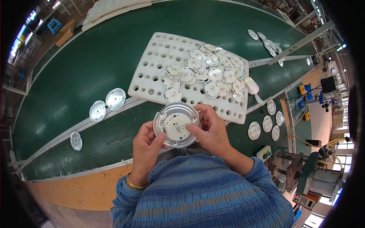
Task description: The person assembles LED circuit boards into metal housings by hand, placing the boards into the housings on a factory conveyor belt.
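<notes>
Between my two hands is a round LED lamp base [176, 143], a shallow silvery dish with a white LED circuit board [177, 127] in its middle. My left hand [147, 140] grips the rim from the left, its thumb at the board's lower left edge. On the other side my right hand [209, 127] holds the rim, with the thumb lying on the right part of the board. The fingers under the dish are partly hidden. Just beyond it, many loose round LED boards [215, 75] lie heaped on a white foam tray [146, 68] with holes.
Silvery round dishes [115, 99] lie to the left on the green conveyor belt [76, 87]. Several more dishes with boards [267, 124] sit at the right. A white bottle [251, 86] rests against the tray's right edge. A press-like machine [304, 171] and a green-button box [264, 153] stand at lower right.
</notes>
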Demonstrator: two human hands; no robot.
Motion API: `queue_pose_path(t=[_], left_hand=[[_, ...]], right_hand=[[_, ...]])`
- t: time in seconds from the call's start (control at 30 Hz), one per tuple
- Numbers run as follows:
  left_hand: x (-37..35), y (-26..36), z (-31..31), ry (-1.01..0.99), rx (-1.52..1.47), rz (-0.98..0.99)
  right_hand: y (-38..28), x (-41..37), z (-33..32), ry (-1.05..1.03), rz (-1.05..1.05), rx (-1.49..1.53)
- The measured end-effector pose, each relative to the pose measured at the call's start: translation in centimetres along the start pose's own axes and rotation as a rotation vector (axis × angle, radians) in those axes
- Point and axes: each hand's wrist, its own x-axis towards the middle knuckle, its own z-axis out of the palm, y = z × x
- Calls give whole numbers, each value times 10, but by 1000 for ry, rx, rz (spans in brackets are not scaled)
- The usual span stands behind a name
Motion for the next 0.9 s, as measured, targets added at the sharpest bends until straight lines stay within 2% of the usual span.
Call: queue_pose_path(t=[0.53, 0.9], left_hand=[[-3, 2, 0, -12, 20, 38], [-1, 4, 0, -6, 41, 31]], right_hand=[[4, 0, 4, 4, -28, -16], [-2, 0, 6, 43, 40, 17]])
